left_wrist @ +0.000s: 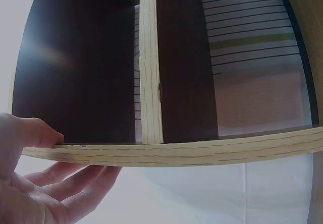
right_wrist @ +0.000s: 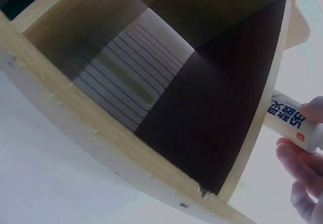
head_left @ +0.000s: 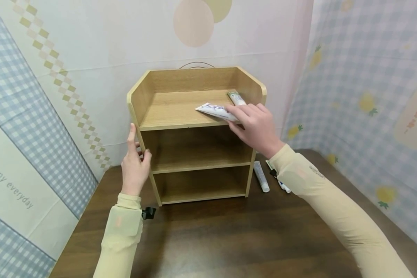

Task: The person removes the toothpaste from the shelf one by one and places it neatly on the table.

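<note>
A wooden shelf [head_left: 194, 170] with an open top tray and two compartments stands on the table. My left hand [head_left: 135, 170] grips the edge of its left side panel [left_wrist: 202, 151], thumb on the inner side and fingers outside. Between its thumb and fingers, my right hand [head_left: 255, 125] pinches a white toothpaste tube [head_left: 213, 110] over the front right of the top tray. Blue lettering shows on that tube [right_wrist: 287, 115] in the right wrist view. Behind it, a second tube with a green end [head_left: 235, 97] lies on the tray near the right wall, partly hidden by my hand.
On the dark brown table [head_left: 208, 239], right of the shelf, lies a grey-white tube [head_left: 261, 177]. Beside it are slim white and blue items [head_left: 283, 187], partly hidden by my right forearm. A patterned cloth [head_left: 90, 34] hangs behind the shelf.
</note>
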Tool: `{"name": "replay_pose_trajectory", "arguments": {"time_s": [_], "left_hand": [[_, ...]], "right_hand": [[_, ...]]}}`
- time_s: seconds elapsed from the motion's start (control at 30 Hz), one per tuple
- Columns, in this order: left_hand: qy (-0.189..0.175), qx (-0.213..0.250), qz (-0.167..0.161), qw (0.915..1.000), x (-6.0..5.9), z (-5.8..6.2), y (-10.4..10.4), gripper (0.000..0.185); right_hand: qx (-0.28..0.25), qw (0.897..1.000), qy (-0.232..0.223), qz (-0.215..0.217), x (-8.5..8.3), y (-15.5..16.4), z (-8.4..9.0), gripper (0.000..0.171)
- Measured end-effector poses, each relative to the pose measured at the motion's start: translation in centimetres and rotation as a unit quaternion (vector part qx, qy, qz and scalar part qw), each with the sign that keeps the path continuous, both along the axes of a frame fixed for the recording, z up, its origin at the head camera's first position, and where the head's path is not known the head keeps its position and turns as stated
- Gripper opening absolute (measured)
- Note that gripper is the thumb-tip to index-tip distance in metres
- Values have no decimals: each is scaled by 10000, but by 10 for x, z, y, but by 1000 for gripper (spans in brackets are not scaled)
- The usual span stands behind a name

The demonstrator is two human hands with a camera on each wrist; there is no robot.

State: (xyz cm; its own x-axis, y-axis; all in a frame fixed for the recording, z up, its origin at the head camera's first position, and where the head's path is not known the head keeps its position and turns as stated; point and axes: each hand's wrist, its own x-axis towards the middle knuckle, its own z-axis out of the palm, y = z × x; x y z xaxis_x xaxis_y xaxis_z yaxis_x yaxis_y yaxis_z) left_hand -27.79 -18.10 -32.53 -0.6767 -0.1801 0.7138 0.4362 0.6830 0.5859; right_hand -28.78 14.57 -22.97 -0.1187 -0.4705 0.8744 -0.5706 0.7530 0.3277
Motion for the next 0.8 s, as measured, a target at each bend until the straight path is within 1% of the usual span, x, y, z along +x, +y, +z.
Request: {"name": "replay_pose_trajectory", "arguments": {"time_s": [0.13,0.37,0.53,0.8], "left_hand": [[-32,17,32,10000,-1,1,1,79],[-102,49,7,9999,-2,0,4,79],[-68,19,33,10000,-3,-1,5,78],[-45,38,83,9999,-5,-1,7,79]], "right_hand": [[-87,9999,102,87,1,7,-2,30],[-375,9974,405,472,6,18,-8,28],[-341,9963,621,494,13,28,-11,29],[-457,9944,724,627,25,43,-17,28]]}}
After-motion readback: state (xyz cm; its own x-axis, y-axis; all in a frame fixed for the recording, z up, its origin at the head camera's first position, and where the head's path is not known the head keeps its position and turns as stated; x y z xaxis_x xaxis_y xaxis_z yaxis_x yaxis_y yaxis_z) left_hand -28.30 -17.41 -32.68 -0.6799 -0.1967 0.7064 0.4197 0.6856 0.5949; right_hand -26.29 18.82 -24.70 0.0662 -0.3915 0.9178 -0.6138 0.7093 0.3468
